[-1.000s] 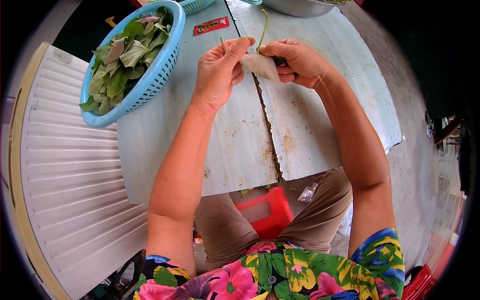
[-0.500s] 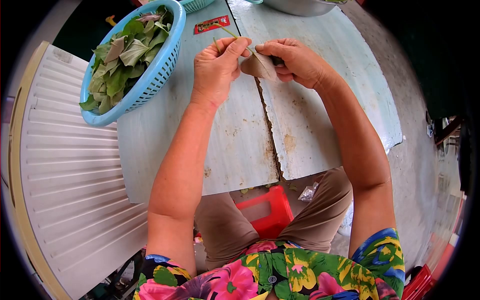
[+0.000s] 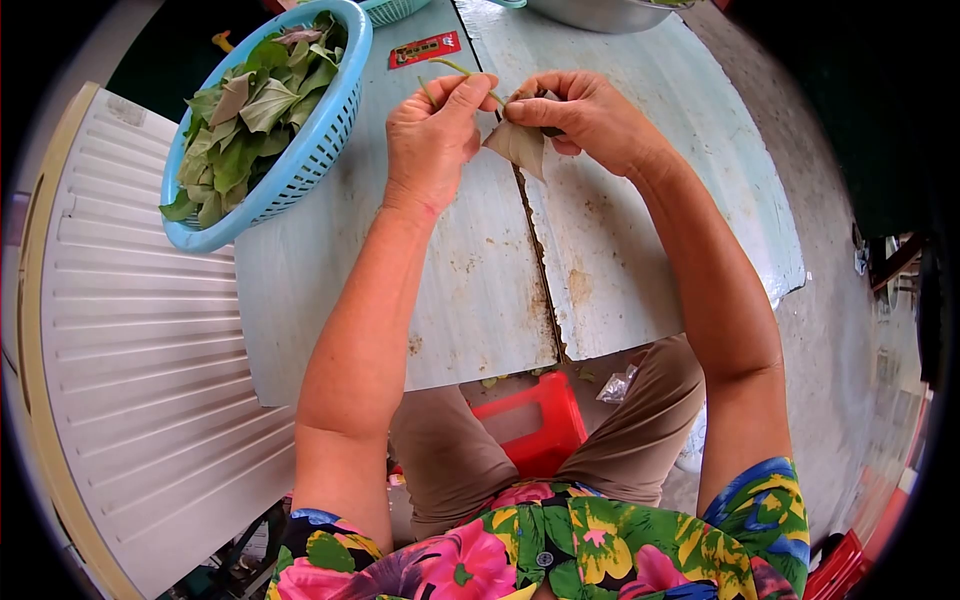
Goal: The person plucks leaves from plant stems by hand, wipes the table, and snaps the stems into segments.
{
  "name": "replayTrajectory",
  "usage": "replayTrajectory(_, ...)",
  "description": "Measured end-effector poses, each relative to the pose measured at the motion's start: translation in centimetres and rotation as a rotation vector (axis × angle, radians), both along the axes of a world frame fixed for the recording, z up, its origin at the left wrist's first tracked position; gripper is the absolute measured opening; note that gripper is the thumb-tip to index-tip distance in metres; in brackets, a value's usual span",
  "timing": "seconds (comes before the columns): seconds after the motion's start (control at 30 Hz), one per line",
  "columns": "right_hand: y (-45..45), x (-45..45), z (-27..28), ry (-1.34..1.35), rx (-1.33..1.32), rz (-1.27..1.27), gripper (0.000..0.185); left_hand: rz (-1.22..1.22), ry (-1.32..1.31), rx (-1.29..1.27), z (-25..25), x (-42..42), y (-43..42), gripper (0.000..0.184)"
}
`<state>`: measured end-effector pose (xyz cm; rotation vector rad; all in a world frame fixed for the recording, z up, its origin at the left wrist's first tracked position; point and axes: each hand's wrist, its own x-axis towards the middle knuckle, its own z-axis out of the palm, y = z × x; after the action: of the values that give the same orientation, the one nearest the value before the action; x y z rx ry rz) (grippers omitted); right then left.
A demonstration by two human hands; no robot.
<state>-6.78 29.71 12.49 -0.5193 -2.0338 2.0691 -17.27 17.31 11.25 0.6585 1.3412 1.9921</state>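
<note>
Above the far part of the table, my left hand [image 3: 437, 125] pinches a thin green leaf stem [image 3: 452, 66] between thumb and fingers. The stem's ends poke out above that hand, and it runs across to my right hand [image 3: 580, 118]. My right thumb and fingers are closed on a leaf [image 3: 520, 148] at its stem end. The leaf's pale, greyish underside hangs below the fingers, and darker leaf shows between them. To the left of my left hand stands a blue plastic basket [image 3: 345, 120] heaped with green leaves [image 3: 255, 115].
The pale blue table [image 3: 350, 330] has a worn seam down its middle. A red packet [image 3: 424, 49] lies near the far side. A metal bowl [image 3: 600, 14] stands at the back. A white ribbed panel [image 3: 150, 330] is at the left, a red stool [image 3: 530, 425] below.
My right hand has shifted slightly left, closer to my left hand, its fingers now curled over the leaf's stem end. The leaf has tipped further downward.
</note>
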Motion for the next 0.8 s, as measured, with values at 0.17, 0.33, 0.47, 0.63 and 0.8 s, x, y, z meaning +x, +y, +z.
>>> replayTrajectory(0.17,-0.1,-0.2,-0.1,-0.032,0.018,-0.001,0.013,0.024,-0.085,0.09,-0.2,-0.9,-0.1,0.012)
replayTrajectory(0.33,-0.2,0.0,0.4,-0.03,0.038,0.01,0.014,0.019,-0.087,0.093,-0.1,-0.6,0.0,0.011)
replayTrajectory(0.47,-0.2,0.0,0.4,-0.02,0.073,-0.021,0.015,0.024,-0.058,0.077,-0.1,-0.4,0.0,0.011)
replayTrajectory(0.63,2.5,0.0,-0.7,0.056,-0.145,-0.266,0.019,0.006,-0.022,0.167,-0.1,-1.1,-0.2,0.011)
replayTrajectory(0.8,2.0,0.0,0.4,0.109,-0.409,-0.385,0.017,-0.066,0.081,-0.025,0.4,0.6,-0.1,0.015)
